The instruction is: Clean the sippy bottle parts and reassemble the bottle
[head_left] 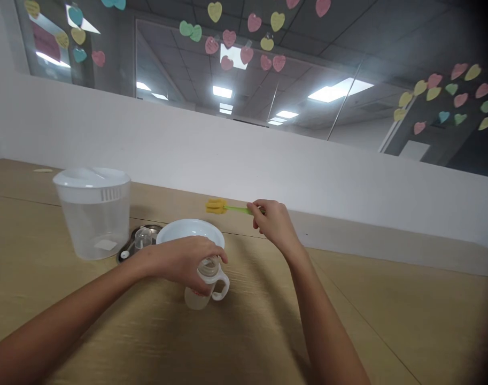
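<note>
My left hand [179, 262] grips one bottle [201, 289]; my right hand [273, 222] pinches one brush [223, 207]. One bowl [190, 231], one jug [93, 214] far left.

Ceiling panels [340, 90] light the scene evenly; soft shadows on the table [408, 321]; right edge vignetted dark.

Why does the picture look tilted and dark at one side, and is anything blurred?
Head view: the wooden table slopes because the camera tilts; the right edge darkens to black; ceiling lights glare in the glass above; the yellow brush in the right hand is blurred; the left hand on the bottle looks sharper.
</note>
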`<act>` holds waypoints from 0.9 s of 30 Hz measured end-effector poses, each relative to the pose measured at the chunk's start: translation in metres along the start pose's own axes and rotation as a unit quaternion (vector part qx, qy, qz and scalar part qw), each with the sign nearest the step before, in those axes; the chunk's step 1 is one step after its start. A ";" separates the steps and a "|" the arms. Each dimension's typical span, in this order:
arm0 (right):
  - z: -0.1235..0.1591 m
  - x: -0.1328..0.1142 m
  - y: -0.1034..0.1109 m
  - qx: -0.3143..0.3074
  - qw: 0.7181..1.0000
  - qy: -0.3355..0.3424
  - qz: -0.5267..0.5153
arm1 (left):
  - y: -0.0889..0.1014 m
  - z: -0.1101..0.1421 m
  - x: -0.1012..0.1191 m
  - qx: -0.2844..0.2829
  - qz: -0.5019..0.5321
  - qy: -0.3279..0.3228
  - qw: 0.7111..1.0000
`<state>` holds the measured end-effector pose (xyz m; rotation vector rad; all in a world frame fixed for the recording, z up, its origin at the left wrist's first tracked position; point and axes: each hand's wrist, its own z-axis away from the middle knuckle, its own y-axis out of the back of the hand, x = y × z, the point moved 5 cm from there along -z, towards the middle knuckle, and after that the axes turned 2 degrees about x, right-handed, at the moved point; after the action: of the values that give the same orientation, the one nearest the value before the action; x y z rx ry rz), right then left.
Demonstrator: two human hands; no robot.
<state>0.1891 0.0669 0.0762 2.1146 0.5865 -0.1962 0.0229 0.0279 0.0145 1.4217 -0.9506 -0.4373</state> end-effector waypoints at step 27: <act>0.003 0.029 -0.083 -0.262 0.939 -0.033 0.222 | -0.015 -0.004 -0.014 -0.063 -0.026 0.038 0.997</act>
<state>0.1753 0.1140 0.0031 1.6546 0.0877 0.1348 0.0223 0.0385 -0.0031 1.3417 -0.8134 -0.4708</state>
